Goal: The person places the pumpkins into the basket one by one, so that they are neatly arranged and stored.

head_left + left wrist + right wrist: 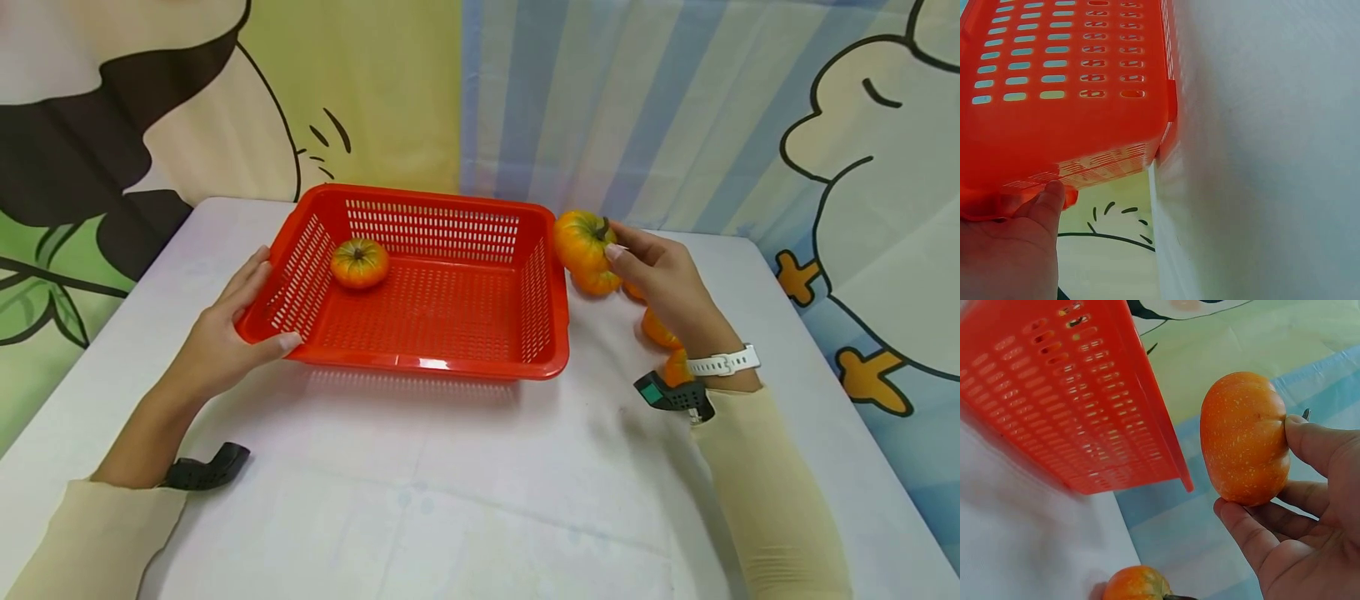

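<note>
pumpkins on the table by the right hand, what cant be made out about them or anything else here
- Pumpkins on the table: head view, the right hand and wrist cover most, so their count is unclear.
- Second pumpkin: right wrist view, cut off by the bottom edge.
- Left hand: left wrist view, fingers hidden behind the red basket.

A small orange-yellow pumpkin point(581, 240) with a dark stem is lifted just off the right rim of a red slotted basket point(480, 363), tilted on its side. The basket sits flat at the table's middle, another pumpkin point(360, 262) in its far-left corner.
</note>
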A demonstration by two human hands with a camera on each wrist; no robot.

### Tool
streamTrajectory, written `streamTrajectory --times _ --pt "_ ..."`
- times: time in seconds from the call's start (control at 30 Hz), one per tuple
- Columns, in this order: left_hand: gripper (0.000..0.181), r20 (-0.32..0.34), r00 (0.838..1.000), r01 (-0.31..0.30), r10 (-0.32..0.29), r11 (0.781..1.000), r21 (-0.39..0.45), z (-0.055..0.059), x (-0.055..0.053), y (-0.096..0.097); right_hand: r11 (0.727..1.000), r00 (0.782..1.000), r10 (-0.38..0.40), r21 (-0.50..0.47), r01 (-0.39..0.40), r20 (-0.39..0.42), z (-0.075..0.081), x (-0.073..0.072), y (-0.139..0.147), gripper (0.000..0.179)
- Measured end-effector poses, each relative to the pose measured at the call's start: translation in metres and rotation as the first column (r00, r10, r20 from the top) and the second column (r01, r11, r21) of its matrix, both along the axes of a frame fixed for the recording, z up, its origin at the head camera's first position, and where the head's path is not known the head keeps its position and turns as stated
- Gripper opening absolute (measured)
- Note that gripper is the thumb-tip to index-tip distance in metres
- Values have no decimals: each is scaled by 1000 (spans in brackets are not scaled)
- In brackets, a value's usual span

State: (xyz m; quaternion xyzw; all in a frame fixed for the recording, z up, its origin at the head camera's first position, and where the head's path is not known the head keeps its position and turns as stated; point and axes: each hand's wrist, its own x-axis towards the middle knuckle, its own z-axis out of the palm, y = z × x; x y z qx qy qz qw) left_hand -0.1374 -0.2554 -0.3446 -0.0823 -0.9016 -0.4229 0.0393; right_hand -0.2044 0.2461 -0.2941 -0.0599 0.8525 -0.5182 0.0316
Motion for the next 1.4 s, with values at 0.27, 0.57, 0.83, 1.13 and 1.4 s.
streamTrajectory --times 0.27,0.57,0.83,1.13,1.4 --pt "98 5 1000 -13 13 1000 -13 -2 0 -1 999 998 53 7 -53 -16 13 -2 -16 56" --pt "97 -2 1000 -10 10 1000 3 -2 -1 0 993 993 119 -25 -119 -26 20 -6 -34 56" --pt "97 0 1000 -9 9 1000 8 -1 -1 2 982 981 184 -25 -185 -63 26 -16 -55 55" --pt "97 7 1000 -21 21 1000 19 0 1 1 956 957 266 -95 -278 -115 27 -26 -82 50" --pt "97 8 1000 -18 18 1000 10 -1 0 1 945 952 290 -125 -302 -101 24 -35 -93 49"
